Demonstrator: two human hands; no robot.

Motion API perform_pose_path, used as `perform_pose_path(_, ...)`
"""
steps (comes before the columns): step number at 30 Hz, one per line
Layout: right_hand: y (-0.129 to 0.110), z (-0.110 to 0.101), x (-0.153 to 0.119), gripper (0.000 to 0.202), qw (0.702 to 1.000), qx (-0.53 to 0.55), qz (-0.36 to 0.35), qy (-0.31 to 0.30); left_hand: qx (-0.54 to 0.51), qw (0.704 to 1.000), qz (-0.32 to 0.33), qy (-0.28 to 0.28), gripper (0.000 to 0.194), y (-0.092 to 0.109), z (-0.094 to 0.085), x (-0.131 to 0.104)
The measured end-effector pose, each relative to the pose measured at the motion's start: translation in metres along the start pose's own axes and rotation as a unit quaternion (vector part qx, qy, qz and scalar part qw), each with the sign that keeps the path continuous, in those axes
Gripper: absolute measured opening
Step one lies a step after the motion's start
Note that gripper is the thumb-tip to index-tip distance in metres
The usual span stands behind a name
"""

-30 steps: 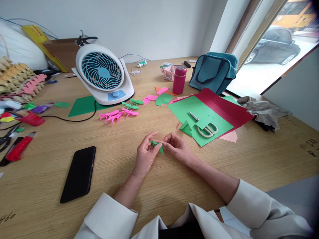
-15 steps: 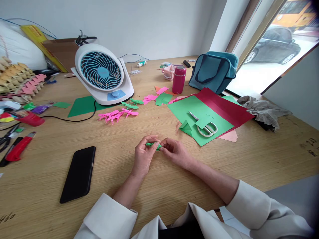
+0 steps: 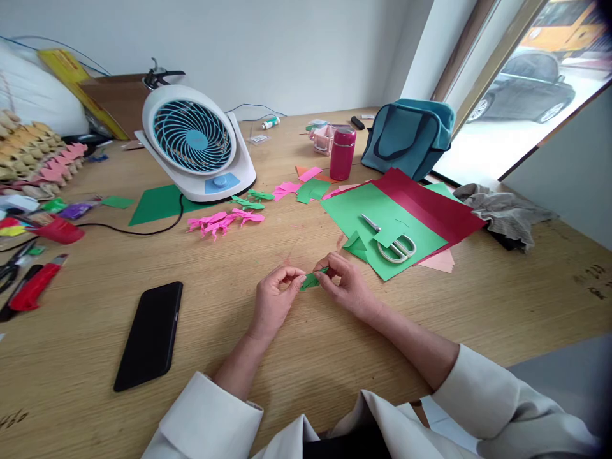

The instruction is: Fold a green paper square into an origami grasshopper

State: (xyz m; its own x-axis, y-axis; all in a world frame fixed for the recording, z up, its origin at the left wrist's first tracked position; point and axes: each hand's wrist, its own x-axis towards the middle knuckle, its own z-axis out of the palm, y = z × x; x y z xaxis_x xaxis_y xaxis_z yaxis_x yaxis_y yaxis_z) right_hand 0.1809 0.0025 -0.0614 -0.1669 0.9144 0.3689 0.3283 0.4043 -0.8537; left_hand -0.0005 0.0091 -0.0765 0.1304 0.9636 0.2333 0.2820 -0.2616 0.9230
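- Small folded green paper piece [image 3: 310,281]: stretched between the 2 hands; whether it touches the pale wood-grain bench [image 3: 229,274] I cannot tell.
- Left hand [image 3: 271,303]: thumb and fingers pinching the paper's left end.
- Right hand [image 3: 349,290]: thumb and fingers pinching its right end.
- Pale-handled metal scissors [image 3: 400,247]: beyond the right hand, on a light-green paper sheet [image 3: 344,207].

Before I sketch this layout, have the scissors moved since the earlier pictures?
No, the scissors show no visible shift in any direction against the pink bottle.
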Motion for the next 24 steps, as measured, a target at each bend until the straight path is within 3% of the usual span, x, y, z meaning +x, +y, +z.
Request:
perform_pose_path(4,0.0023,0.0016,-0.001,0.003,1.0,0.011,0.001,-0.01,0.019,1.0,0.008,0.002,0.012,0.0039,0.0002,-0.0005)
perform_pose_path(14,0.0058,0.0007,-0.0013,0.005,0.999,-0.007,-0.024,-0.027,0.099,0.99,0.103,-0.017,0.012,0.007,0.0022,-0.0012)
perform_pose_path(24,0.008,-0.0018,-0.0019,0.008,0.992,-0.068,-0.094,-0.055,0.132,0.983,0.116,-0.052,0.012,0.0086,0.0027,-0.0024)
